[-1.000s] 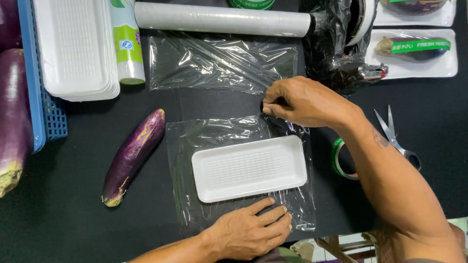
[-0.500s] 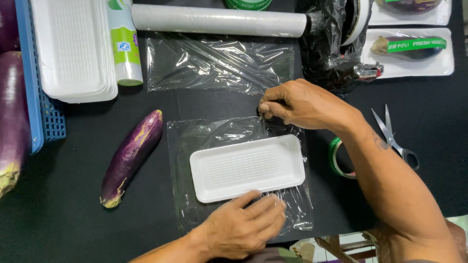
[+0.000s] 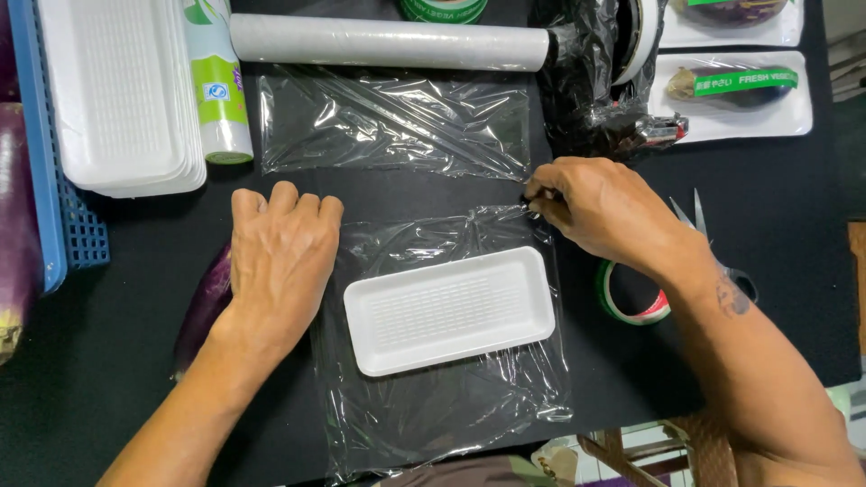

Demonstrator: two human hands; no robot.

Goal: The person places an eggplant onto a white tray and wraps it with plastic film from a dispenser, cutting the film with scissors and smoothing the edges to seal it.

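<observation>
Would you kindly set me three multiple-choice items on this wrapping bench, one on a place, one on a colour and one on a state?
1. Where does the foam tray lie?
A. On the sheet of cling film
B. In the blue basket
C. On the scissors

2. What colour is the eggplant under the left hand?
A. Green
B. Purple
C. White

3. What is the right hand doing?
A. Lying flat and open
B. Holding the scissors
C. Pinching the film's far right corner

Key: 1 A, clear film shows all round the tray; 2 B, its dark purple skin shows beside the wrist; 3 C, the fingertips are closed at the film's corner.
</observation>
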